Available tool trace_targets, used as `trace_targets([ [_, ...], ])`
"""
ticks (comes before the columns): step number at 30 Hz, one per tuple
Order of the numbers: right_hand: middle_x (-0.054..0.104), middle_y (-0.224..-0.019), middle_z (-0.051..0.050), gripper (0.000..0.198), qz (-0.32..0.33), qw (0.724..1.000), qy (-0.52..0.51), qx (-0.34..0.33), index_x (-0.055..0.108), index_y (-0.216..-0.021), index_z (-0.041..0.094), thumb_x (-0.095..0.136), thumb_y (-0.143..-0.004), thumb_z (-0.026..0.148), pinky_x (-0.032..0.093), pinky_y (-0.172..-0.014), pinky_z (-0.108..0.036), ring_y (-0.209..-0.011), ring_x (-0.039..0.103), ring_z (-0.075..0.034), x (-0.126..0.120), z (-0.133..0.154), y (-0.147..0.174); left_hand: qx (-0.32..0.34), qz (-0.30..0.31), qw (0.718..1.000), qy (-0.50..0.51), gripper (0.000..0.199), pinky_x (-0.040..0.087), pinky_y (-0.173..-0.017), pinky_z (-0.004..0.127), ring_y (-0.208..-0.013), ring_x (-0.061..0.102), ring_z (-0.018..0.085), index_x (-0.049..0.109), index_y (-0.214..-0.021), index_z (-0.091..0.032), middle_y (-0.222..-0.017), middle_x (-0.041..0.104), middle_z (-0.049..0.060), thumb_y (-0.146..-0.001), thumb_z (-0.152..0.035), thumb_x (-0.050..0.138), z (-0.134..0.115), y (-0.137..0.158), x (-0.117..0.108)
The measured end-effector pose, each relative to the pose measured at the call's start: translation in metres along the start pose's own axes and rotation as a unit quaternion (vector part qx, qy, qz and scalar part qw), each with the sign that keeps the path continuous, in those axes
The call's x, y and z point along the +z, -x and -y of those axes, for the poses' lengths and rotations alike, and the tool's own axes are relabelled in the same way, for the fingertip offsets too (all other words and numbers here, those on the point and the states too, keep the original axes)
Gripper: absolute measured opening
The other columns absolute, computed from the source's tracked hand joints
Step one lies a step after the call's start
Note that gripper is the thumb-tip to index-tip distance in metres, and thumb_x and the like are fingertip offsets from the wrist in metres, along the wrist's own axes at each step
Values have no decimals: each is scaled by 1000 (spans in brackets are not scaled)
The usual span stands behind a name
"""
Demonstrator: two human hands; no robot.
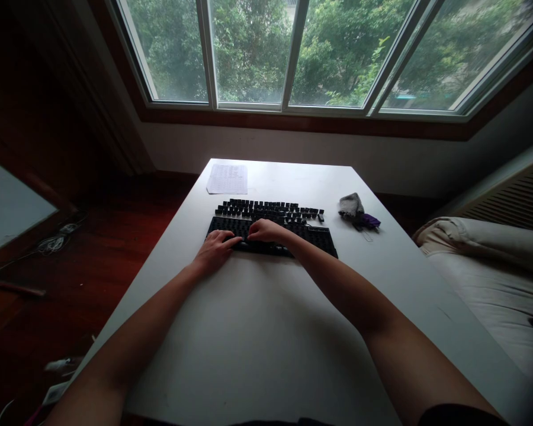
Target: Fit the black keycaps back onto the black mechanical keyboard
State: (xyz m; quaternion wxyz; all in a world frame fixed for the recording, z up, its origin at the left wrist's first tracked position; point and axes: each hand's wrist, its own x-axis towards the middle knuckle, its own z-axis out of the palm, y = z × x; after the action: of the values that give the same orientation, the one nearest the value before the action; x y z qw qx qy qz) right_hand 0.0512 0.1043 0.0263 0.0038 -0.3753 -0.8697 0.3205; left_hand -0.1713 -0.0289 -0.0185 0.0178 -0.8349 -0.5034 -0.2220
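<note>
A black keyboard (322, 238) lies on the white table in front of me, its key area looking dark and largely bare of caps. Behind it, loose black keycaps (266, 207) are set out in rows. My left hand (217, 245) rests at the keyboard's front left, fingers stretched over its edge, with nothing seen in them. Over the left-middle part of the keyboard, my right hand (265, 231) is closed with its fingers curled down and pressed together. Whatever its fingertips hold, if anything, is hidden.
A printed sheet of paper (228, 179) lies at the table's back left. On the right are a grey cloth (350, 205) and a small purple item (369, 222). The white table (257, 337) faces a window; a cushioned seat (484, 260) stands at the right.
</note>
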Motion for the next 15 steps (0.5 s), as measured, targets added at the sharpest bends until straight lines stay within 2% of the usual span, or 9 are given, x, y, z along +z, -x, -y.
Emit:
trace_targets([
  [4,72,-79,-1,20,-9,1000,2,2,79,-92,19,67,-81,30,40,-59,-22,-71,62,-14,3,3,1,-1,0,1000,-1,49,40,-107,50,-118,49,28,56,-140,-33,-130,55,8,-93,-20,54,1,0,1],
  [9,74,-82,-2,19,-66,998,8,9,78,-92,20,67,-82,32,40,-60,-21,-74,64,-15,12,6,4,1,0,1000,-3,48,40,-107,50,-119,49,28,56,-140,-32,-131,55,8,-93,-21,54,1,1,1],
  [15,73,-77,-1,17,-40,999,-14,9,79,-91,20,67,-81,28,40,-58,-21,-71,64,-14,9,5,4,2,1,1000,-4,49,39,-108,50,-119,49,28,55,-140,-33,-131,55,8,-93,-21,55,1,1,1],
])
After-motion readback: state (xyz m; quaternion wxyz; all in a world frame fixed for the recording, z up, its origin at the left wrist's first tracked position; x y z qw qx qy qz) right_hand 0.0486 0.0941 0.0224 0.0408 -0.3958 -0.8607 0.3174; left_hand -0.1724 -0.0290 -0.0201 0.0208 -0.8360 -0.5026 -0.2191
